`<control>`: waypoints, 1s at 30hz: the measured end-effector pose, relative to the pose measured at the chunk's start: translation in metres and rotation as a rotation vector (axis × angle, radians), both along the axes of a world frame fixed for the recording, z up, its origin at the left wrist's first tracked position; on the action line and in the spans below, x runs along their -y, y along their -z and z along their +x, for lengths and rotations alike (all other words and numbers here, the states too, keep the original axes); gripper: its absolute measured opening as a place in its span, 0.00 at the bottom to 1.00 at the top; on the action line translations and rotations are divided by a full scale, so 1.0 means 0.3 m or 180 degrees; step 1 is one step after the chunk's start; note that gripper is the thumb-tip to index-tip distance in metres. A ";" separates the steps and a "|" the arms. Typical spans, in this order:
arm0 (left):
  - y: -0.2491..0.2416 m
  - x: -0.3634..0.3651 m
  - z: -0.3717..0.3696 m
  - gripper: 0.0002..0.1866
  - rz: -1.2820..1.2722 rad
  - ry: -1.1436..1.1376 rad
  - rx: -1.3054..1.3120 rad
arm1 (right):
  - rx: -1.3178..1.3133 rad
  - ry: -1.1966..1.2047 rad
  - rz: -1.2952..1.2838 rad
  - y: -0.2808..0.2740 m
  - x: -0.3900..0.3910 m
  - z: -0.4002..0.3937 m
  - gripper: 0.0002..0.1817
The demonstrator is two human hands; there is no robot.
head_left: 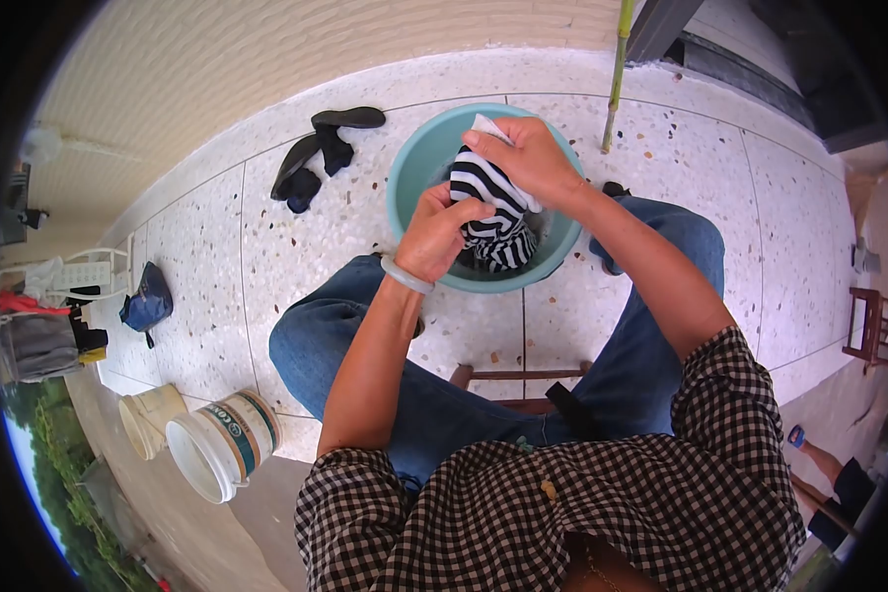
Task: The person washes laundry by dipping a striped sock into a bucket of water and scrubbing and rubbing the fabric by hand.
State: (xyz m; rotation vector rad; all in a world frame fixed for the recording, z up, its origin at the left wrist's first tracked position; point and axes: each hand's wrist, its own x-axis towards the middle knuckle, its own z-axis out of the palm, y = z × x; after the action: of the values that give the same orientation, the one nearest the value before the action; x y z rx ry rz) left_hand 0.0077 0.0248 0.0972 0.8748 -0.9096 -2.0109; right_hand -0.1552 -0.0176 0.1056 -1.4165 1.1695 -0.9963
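Note:
A black-and-white striped garment (pixel 493 192) is held up between my two hands over a light teal basin (pixel 401 163). My left hand (pixel 439 229), with a pale bangle at the wrist, grips the garment's near left side. At the upper right, my right hand (pixel 528 158) is closed on its far end, where a white edge sticks out between thumb and fingers. The lower part of the cloth hangs down into the basin. What else lies in the basin is mostly hidden by the cloth and my hands.
Black sandals (pixel 331 148) lie on the speckled tile floor left of the basin. A green pole (pixel 617 89) stands by the wall. White buckets (pixel 202 459), a dark blue bag (pixel 148 298) and a wooden stool (pixel 866 326) are farther off. Another person's leg (pixel 821 459) shows at right.

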 end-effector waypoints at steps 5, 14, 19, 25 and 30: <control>-0.015 -0.005 -0.010 0.08 -0.0083 0.0167 0.0349 | 0.0271 -0.0133 0.0537 -0.015 0.003 -0.013 0.18; 0.003 0.013 0.031 0.08 -0.0044 -0.0402 0.0170 | 0.0335 -0.1262 0.1205 -0.002 0.036 -0.116 0.14; 0.027 0.023 0.048 0.11 -0.0180 -0.0479 0.0157 | 0.0606 -0.1094 0.1138 -0.018 0.037 -0.115 0.11; 0.017 0.020 0.023 0.12 -0.0277 -0.0208 0.0461 | 0.1022 -0.0942 0.1189 -0.031 0.027 -0.099 0.13; 0.018 0.009 0.016 0.12 -0.0411 -0.0058 0.0550 | 0.1148 -0.0912 0.1309 -0.029 0.030 -0.099 0.14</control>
State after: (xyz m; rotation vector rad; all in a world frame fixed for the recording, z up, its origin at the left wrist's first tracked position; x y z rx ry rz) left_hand 0.0124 0.0220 0.0918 0.9915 -1.1104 -1.8597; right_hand -0.1850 -0.0267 0.1142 -0.9911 0.8176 -0.7197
